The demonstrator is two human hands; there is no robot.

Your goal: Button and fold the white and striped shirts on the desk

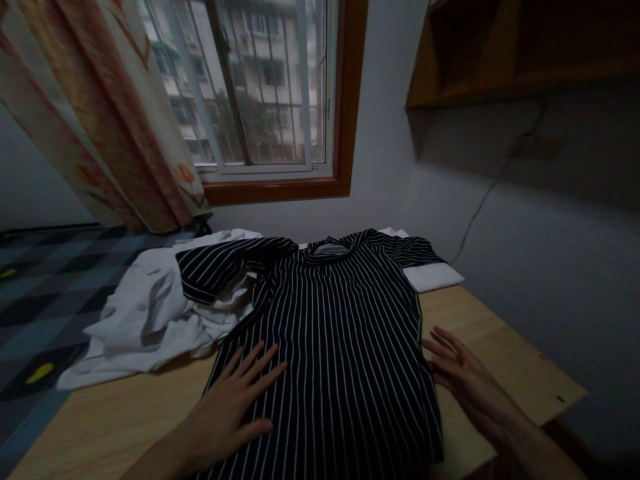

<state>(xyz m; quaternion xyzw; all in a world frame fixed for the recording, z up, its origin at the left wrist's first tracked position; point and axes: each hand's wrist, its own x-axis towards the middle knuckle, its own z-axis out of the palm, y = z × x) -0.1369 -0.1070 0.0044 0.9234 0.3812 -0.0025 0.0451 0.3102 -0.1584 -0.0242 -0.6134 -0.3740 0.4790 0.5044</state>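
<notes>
The striped shirt was spread on the table, its collar at 12 o'clock. From the left hand, most of the shirt reached from 12 round to 4 o'clock, with the collar near 1. From the right hand, the body lay from 8 to 11 o'clock, its edge right by the fingertips.

The left hand was flat, palm down on the shirt's left part, fingers fanned and pointing to about 1 o'clock, thumb well out toward 3; it pressed on the cloth and gripped nothing. The right hand was also open, fingers loosely parted and pointing to about 10 o'clock, just over the shirt's right edge; whether they touched the cloth could not be told.

At 10 o'clock from the left hand, crumpled white clothes lay partly on the table, the shirt's left sleeve across them. Between 11 and 12 from the right hand, a folded white cloth lay under the right sleeve.

High on the right, between 12 and 1 from the right hand, hung a divided shelf, its compartments too dark to make out.
</notes>
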